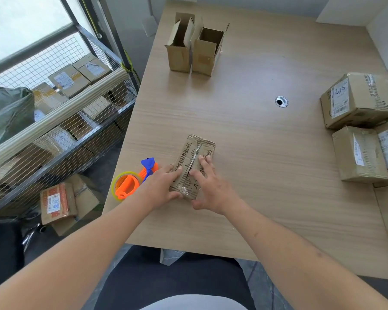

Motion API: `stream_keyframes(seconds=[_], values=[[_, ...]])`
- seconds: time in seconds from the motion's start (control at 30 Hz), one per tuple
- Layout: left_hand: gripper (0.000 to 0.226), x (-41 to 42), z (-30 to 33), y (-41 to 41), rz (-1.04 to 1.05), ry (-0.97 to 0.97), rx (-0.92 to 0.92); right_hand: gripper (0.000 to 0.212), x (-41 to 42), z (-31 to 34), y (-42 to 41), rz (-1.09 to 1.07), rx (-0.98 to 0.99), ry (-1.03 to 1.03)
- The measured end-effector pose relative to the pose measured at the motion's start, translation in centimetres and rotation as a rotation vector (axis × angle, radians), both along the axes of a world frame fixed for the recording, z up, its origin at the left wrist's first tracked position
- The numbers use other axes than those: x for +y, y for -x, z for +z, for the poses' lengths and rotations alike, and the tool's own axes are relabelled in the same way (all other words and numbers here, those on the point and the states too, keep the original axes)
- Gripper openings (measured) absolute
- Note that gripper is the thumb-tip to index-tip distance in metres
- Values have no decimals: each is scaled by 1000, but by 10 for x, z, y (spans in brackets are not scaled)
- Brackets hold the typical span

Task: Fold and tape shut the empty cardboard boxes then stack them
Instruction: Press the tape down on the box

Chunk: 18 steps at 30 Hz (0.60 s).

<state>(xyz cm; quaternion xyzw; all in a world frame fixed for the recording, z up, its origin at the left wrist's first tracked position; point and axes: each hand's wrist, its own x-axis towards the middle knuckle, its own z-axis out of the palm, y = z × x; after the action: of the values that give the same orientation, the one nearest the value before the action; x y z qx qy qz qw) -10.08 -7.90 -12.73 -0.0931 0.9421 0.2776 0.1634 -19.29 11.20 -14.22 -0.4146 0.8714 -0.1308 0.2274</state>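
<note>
A small cardboard box (pixel 194 151) with printed characters lies on the wooden table (pixel 267 153), its two top flaps folded shut along a middle seam. My left hand (pixel 164 186) rests on the left flap with fingers fairly straight, thumb at the near end. My right hand (pixel 211 186) presses flat on the right flap, thumb spread toward the near edge. An orange and blue tape dispenser (pixel 132 181) with a yellow-rimmed tape roll lies just left of my left hand. Two open empty boxes (pixel 196 47) stand upright at the far side of the table.
Sealed, labelled boxes (pixel 363 128) are piled at the table's right edge. A cable hole (pixel 281 101) sits mid-table. A wire-mesh cart (pixel 54 113) full of parcels stands left of the table, with more boxes (pixel 61 202) on the floor.
</note>
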Motion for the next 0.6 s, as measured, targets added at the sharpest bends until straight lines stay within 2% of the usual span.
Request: stream_keyframes(seconds=[0.17,0.23,0.33,0.5,0.6], values=[[90,2,0,1,6,30,-15,85,2,3,7,27,4,-17],[89,0,2,4,37,20,-6,76,7,9,12,13,70,-14],[83,-1,5,11,17,49,-26,57,13,11,22,-150,184,61],[80,8,3,9,-33,210,131,44,12,10,27,-420,-41,122],[82,14,-3,11,-89,178,149,40,9,4,22,-531,-113,192]])
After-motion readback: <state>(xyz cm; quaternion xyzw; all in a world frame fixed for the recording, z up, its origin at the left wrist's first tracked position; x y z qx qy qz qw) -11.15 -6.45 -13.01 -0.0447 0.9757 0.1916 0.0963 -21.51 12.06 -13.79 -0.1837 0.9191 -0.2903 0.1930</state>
